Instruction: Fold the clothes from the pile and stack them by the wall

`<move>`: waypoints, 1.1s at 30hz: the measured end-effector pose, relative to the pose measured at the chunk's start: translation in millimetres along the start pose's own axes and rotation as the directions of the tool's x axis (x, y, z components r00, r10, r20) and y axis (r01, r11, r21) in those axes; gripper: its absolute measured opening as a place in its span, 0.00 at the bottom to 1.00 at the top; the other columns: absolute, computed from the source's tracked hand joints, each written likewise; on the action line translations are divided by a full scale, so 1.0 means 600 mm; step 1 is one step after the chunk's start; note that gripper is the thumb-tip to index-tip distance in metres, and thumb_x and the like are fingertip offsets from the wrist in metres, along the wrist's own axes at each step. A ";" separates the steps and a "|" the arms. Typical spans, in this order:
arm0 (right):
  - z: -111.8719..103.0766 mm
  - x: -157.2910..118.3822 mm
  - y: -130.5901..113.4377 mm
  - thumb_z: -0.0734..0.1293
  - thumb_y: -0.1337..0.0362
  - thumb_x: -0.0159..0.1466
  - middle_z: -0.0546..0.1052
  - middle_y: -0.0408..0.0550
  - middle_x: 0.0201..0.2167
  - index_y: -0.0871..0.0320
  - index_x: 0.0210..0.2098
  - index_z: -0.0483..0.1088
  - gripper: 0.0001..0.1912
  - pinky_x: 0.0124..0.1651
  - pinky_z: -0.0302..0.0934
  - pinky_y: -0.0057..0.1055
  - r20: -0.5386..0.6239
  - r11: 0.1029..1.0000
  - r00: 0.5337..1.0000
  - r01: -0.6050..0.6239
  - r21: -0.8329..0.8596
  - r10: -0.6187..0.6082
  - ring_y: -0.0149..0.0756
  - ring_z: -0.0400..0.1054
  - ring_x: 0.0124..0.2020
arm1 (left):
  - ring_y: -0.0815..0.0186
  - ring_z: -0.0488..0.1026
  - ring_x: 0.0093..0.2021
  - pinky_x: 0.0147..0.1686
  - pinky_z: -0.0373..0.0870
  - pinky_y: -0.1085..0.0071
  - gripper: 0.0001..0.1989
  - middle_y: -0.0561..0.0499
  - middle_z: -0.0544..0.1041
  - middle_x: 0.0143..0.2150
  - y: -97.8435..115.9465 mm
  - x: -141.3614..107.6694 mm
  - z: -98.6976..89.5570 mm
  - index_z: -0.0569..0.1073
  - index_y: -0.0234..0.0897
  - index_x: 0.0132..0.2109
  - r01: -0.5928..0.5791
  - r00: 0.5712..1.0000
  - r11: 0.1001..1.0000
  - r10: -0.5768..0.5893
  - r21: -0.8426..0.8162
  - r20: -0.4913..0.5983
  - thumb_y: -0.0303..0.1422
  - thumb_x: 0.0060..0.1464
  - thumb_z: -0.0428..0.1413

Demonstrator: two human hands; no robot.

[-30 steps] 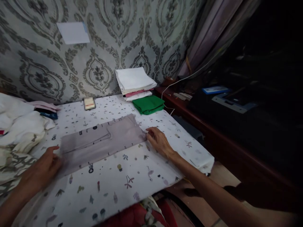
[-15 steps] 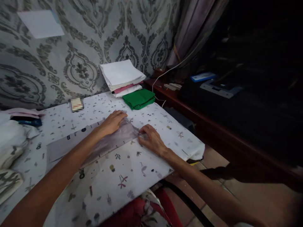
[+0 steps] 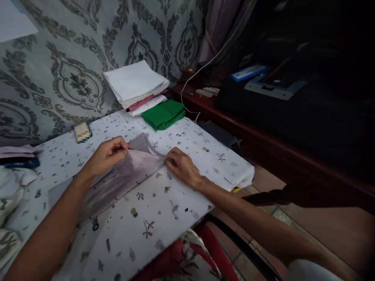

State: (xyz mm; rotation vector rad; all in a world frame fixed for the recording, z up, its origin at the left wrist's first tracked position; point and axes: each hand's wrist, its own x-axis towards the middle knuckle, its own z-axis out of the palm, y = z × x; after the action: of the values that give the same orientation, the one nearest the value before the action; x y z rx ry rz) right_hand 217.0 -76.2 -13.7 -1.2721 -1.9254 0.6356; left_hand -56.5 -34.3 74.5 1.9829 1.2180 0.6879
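Observation:
A folded greyish-mauve cloth [image 3: 129, 171] lies slantwise on the white patterned table cover [image 3: 181, 218]. My left hand [image 3: 109, 154] pinches the cloth's upper layer between thumb and fingers and holds it raised, so a gap shows between it and the layer behind. At the cloth's right end, the closed fingers of my right hand [image 3: 182, 166] grip its corner. My left forearm hides part of the cloth's left portion.
Behind the hands stand a stack of folded white and pink cloths [image 3: 137, 84] and a folded green cloth [image 3: 164, 114]. A small blurred item [image 3: 82, 132] lies near the wall. More fabric [image 3: 11, 187] is heaped at left. A dark wooden surface [image 3: 234, 121] borders the right.
My left hand has moved left from lying on the cloth and now lifts its upper layer. My right hand has closed on the corner. The view has shifted a little.

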 end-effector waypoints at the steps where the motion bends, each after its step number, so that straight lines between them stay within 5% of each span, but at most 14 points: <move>1: 0.001 0.003 -0.001 0.61 0.73 0.63 0.74 0.47 0.39 0.56 0.37 0.73 0.10 0.39 0.63 0.31 -0.006 1.000 1.000 0.005 0.022 -0.005 0.32 0.68 0.33 | 0.66 0.73 0.30 0.30 0.69 0.71 0.08 0.48 0.77 0.36 -0.002 0.000 0.000 0.68 0.38 0.33 0.008 1.000 0.997 -0.010 -0.081 -0.016 0.36 0.52 0.58; 4: 0.005 0.010 -0.004 0.61 0.72 0.62 0.73 0.46 0.38 0.57 0.37 0.72 0.09 0.36 0.62 0.30 -0.020 0.998 1.000 0.012 0.066 -0.011 0.29 0.66 0.29 | 0.69 0.69 0.23 0.26 0.70 0.71 0.07 0.54 0.72 0.26 -0.008 0.008 0.008 0.68 0.38 0.31 0.025 0.995 0.968 -0.047 -0.248 -0.086 0.33 0.48 0.60; 10: 0.007 0.014 -0.013 0.65 0.70 0.60 0.72 0.43 0.36 0.56 0.41 0.69 0.09 0.34 0.60 0.29 0.029 0.995 0.999 -0.027 0.093 0.024 0.28 0.64 0.27 | 0.71 0.68 0.23 0.25 0.70 0.73 0.06 0.55 0.69 0.25 -0.009 0.023 0.029 0.69 0.37 0.31 0.026 0.986 0.921 -0.088 -0.388 -0.141 0.31 0.45 0.59; 23: 0.027 0.016 0.004 0.63 0.72 0.61 0.69 0.46 0.37 0.56 0.31 0.65 0.05 0.35 0.63 0.29 -0.087 1.000 0.996 -0.019 -0.013 0.018 0.29 0.65 0.28 | 0.70 0.67 0.25 0.26 0.68 0.74 0.04 0.54 0.69 0.26 0.013 0.014 0.030 0.69 0.38 0.32 0.024 0.989 0.938 -0.072 -0.345 -0.130 0.31 0.47 0.58; 29: 0.012 0.011 -0.001 0.55 0.67 0.70 0.70 0.52 0.42 0.56 0.39 0.66 0.09 0.39 0.65 0.32 -0.077 0.974 0.976 0.196 -0.114 -0.205 0.36 0.68 0.39 | 0.72 0.60 0.22 0.22 0.58 0.76 0.03 0.56 0.66 0.24 0.013 0.011 0.021 0.70 0.38 0.32 0.018 0.976 0.965 -0.075 -0.263 -0.207 0.32 0.50 0.56; 33: 0.007 0.014 0.004 0.52 0.66 0.72 0.71 0.55 0.44 0.57 0.41 0.67 0.13 0.33 0.64 0.31 -0.007 0.929 0.956 0.284 -0.235 -0.294 0.38 0.68 0.38 | 0.70 0.63 0.25 0.24 0.58 0.75 0.10 0.56 0.66 0.26 0.010 0.006 0.032 0.75 0.39 0.38 0.041 0.998 0.999 -0.039 -0.029 0.056 0.39 0.50 0.60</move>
State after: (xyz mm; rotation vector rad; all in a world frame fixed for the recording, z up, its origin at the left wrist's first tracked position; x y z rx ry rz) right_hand 212.9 -67.6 -15.4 -1.0948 -2.1446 0.2360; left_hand -37.8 -38.7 68.0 1.9354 1.2044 0.6242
